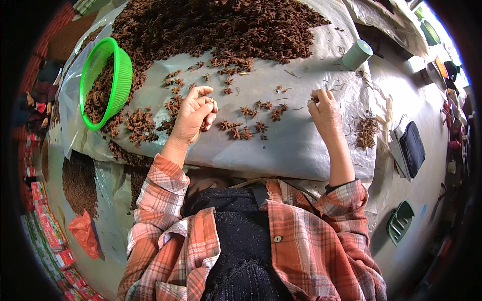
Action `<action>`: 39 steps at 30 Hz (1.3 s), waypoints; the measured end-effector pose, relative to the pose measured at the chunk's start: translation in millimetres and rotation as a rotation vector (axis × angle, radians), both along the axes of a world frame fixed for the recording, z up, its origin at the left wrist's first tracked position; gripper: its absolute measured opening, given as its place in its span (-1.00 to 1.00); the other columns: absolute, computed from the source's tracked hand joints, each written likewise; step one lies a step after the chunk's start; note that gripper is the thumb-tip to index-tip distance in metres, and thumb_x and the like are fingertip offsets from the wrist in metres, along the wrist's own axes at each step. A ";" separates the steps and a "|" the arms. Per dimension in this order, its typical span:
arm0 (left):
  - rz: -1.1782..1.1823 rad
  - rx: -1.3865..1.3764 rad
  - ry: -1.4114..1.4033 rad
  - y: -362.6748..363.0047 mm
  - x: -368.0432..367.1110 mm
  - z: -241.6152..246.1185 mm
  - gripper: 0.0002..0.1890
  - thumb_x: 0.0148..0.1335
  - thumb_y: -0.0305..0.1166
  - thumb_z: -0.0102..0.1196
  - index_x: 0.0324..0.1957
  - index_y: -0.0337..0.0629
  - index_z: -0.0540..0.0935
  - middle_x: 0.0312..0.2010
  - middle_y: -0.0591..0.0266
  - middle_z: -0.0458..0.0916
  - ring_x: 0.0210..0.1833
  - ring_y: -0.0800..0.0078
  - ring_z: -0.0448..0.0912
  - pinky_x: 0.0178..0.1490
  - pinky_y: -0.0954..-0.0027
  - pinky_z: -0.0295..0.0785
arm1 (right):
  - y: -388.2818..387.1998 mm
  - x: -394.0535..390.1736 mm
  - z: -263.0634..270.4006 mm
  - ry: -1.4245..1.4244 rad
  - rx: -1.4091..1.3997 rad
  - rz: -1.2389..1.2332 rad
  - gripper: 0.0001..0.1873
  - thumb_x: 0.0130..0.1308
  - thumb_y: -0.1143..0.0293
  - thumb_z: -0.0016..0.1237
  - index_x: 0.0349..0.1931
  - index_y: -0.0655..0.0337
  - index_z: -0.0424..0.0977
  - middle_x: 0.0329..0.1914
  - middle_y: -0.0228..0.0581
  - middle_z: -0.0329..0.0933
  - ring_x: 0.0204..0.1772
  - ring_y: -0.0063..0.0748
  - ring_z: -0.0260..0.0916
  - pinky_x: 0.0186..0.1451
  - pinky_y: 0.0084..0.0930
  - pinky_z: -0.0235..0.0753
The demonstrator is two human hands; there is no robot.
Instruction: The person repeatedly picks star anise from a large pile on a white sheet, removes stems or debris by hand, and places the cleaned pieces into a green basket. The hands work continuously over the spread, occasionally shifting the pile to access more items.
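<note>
Over the plastic-covered table (pixel 278 154), my left hand (pixel 196 113) is raised with curled fingers beside star anise clusters; something small seems to be between its fingers, but the fingers hide what. My right hand (pixel 324 109) hangs at the right with thumb and fingertips pinched near a few loose stems; whether it holds anything is unclear. Between the hands lie scattered star anise (pixel 246 133). A large heap of star anise (pixel 226 26) covers the far part of the table. A small pile of thin stems (pixel 367 131) lies right of my right hand.
A green plastic basket (pixel 126 82) with star anise tilts at the left. A pale green canister (pixel 357 55) stands at the back right. On the floor are a green dustpan-like scoop (pixel 400 222) and an orange plastic bag (pixel 84 234). Another person (pixel 41 98) is at the far left.
</note>
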State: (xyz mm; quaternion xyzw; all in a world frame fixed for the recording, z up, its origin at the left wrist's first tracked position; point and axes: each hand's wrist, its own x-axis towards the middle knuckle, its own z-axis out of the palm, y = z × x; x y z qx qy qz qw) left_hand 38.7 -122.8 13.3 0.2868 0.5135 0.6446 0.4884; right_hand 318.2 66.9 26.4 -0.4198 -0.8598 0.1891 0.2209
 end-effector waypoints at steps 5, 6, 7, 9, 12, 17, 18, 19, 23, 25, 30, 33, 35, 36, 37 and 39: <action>0.017 -0.063 0.256 -10.1 -5.0 -4.8 -0.84 0.42 -0.46 -0.13 -0.09 -0.26 0.50 -0.50 0.47 0.41 -0.58 0.78 0.27 -0.56 0.65 0.16 | -30.3 -53.5 9.6 0.473 -0.361 0.392 -0.78 0.27 0.41 0.16 -0.08 0.20 0.59 -0.11 -0.06 0.57 -0.19 -0.25 0.61 -0.20 -0.41 0.61; 0.115 -0.137 0.597 -11.9 -4.2 -3.3 -0.86 0.41 -0.41 -0.01 -0.23 -0.26 0.57 -0.55 0.47 0.42 -0.57 0.63 0.33 -0.45 0.52 0.27 | -27.0 -59.2 4.0 0.400 -0.290 0.273 -0.77 0.26 0.39 0.17 -0.08 0.19 0.59 -0.11 -0.08 0.58 -0.16 -0.24 0.60 -0.17 -0.39 0.60; 0.173 -0.129 0.870 -14.6 -5.4 0.7 -0.86 0.38 -0.40 0.04 -0.26 -0.24 0.59 -0.54 0.43 0.44 -0.53 0.56 0.36 -0.41 0.46 0.31 | -17.4 -62.0 -2.8 0.353 -0.210 0.245 -0.76 0.26 0.37 0.17 -0.08 0.18 0.60 -0.11 -0.09 0.58 -0.13 -0.22 0.60 -0.13 -0.37 0.60; 0.196 -0.164 1.361 -12.9 -3.2 7.7 -0.85 0.33 -0.37 0.14 -0.33 -0.22 0.63 -0.53 0.36 0.48 -0.45 0.41 0.43 -0.31 0.35 0.38 | 8.5 -59.2 -19.6 0.208 0.183 0.224 -0.73 0.20 0.32 0.17 -0.09 0.15 0.62 -0.13 -0.15 0.58 -0.04 -0.11 0.54 0.02 -0.26 0.54; 0.129 -0.003 1.542 9.4 3.5 11.7 -0.85 0.12 -0.41 0.30 -0.27 -0.21 0.67 -0.23 0.22 0.55 -0.10 0.23 0.47 0.01 0.28 0.38 | 35.9 -48.2 -44.9 -0.041 0.128 0.268 -0.80 0.17 0.34 0.13 -0.19 0.14 0.60 -0.21 -0.17 0.56 -0.04 -0.04 0.50 0.05 -0.18 0.50; 0.048 -0.045 1.569 66.2 -4.6 -10.1 -0.65 0.11 -0.38 0.31 -0.06 -0.23 0.56 -0.09 0.12 0.50 0.02 0.12 0.47 0.09 0.16 0.41 | 58.0 -29.0 -24.0 -0.304 0.434 -0.106 -0.88 0.21 0.37 0.06 -0.26 0.11 0.58 -0.30 -0.15 0.54 -0.14 -0.06 0.52 -0.05 -0.21 0.55; 0.052 -0.080 1.523 71.7 -9.2 -15.7 -0.65 0.11 -0.39 0.31 -0.05 -0.22 0.56 -0.08 0.10 0.49 0.03 0.10 0.47 0.10 0.15 0.41 | 55.0 -36.2 -17.4 -0.156 0.330 -0.041 -0.86 0.20 0.35 0.08 -0.24 0.11 0.58 -0.27 -0.15 0.55 -0.10 -0.06 0.53 -0.02 -0.22 0.54; 0.064 -0.102 1.477 73.4 -13.3 -20.6 -0.65 0.11 -0.40 0.31 -0.05 -0.20 0.56 -0.08 0.08 0.49 0.05 0.08 0.46 0.12 0.14 0.40 | 48.6 -45.4 -12.6 -0.110 0.139 -0.091 -0.83 0.19 0.33 0.10 -0.22 0.11 0.57 -0.23 -0.16 0.57 -0.06 -0.07 0.54 0.01 -0.22 0.54; -0.050 -0.008 1.405 65.7 -27.2 -27.2 -0.73 0.13 -0.40 0.28 -0.13 -0.26 0.61 -0.13 0.08 0.51 -0.03 0.04 0.51 0.06 0.17 0.43 | 1.4 -130.3 -35.0 0.078 0.096 0.417 -0.83 0.22 0.35 0.15 -0.20 0.12 0.58 -0.20 -0.20 0.60 -0.15 -0.19 0.58 -0.08 -0.22 0.56; -0.033 -0.030 1.365 61.2 -27.4 -24.5 -0.75 0.14 -0.43 0.26 -0.13 -0.27 0.62 -0.14 0.07 0.51 -0.05 0.04 0.52 0.03 0.16 0.44 | 2.1 -143.7 -43.4 -0.127 0.084 0.434 -0.82 0.27 0.29 0.08 -0.17 0.09 0.56 -0.17 -0.22 0.59 -0.05 -0.18 0.55 0.09 -0.21 0.46; 0.030 0.018 1.456 69.9 -15.0 -16.3 -0.81 0.20 -0.47 0.18 -0.14 -0.30 0.60 -0.20 0.04 0.52 -0.13 0.04 0.55 -0.05 0.17 0.48 | 45.1 -85.0 -31.5 -0.394 0.243 0.031 -0.85 0.30 0.27 0.03 -0.17 0.03 0.53 -0.21 -0.26 0.57 -0.09 -0.25 0.53 0.10 -0.19 0.39; -0.097 -0.144 1.509 81.5 -7.2 -11.9 -0.84 0.19 -0.47 0.19 -0.23 -0.32 0.54 -0.20 0.04 0.50 -0.19 0.04 0.55 -0.10 0.19 0.50 | 36.9 -48.5 -19.3 -0.004 0.043 0.019 -0.81 0.27 0.36 0.03 -0.13 0.13 0.54 -0.21 -0.23 0.58 -0.16 -0.16 0.55 -0.03 -0.17 0.49; -0.077 -0.139 1.235 82.6 -1.4 -7.5 -0.86 0.28 -0.47 0.18 -0.30 -0.28 0.49 -0.31 0.21 0.55 -0.33 0.33 0.58 -0.26 0.34 0.50 | 12.6 -47.1 -16.2 0.258 -0.012 0.179 -0.70 0.17 0.59 0.07 -0.05 0.25 0.51 -0.09 -0.12 0.59 -0.12 -0.25 0.59 -0.07 -0.33 0.57; -0.085 -0.116 0.957 81.5 0.7 -4.5 -0.87 0.31 -0.46 0.17 -0.30 -0.26 0.50 -0.34 0.26 0.55 -0.36 0.41 0.57 -0.29 0.39 0.50 | -1.0 -53.6 -15.8 0.293 -0.081 0.210 -0.66 0.17 0.60 0.09 0.00 0.26 0.50 -0.03 -0.10 0.57 -0.12 -0.29 0.59 -0.06 -0.37 0.57; -0.091 -0.094 0.680 78.7 3.7 -1.9 -0.87 0.34 -0.45 0.16 -0.30 -0.24 0.50 -0.37 0.31 0.56 -0.39 0.49 0.57 -0.32 0.44 0.49 | -13.7 -60.0 -14.6 0.382 -0.094 0.306 -0.61 0.16 0.60 0.11 0.04 0.28 0.49 0.03 -0.08 0.55 -0.12 -0.32 0.58 -0.04 -0.40 0.56; -0.077 0.033 0.245 67.4 14.6 1.8 -0.92 0.41 -0.43 0.10 -0.22 -0.20 0.55 -0.38 0.36 0.58 -0.39 0.64 0.53 -0.32 0.56 0.48 | -35.0 -73.4 -11.9 0.517 -0.380 0.404 -0.54 0.18 0.55 0.14 0.13 0.30 0.45 0.12 -0.07 0.49 -0.15 -0.32 0.54 -0.06 -0.45 0.54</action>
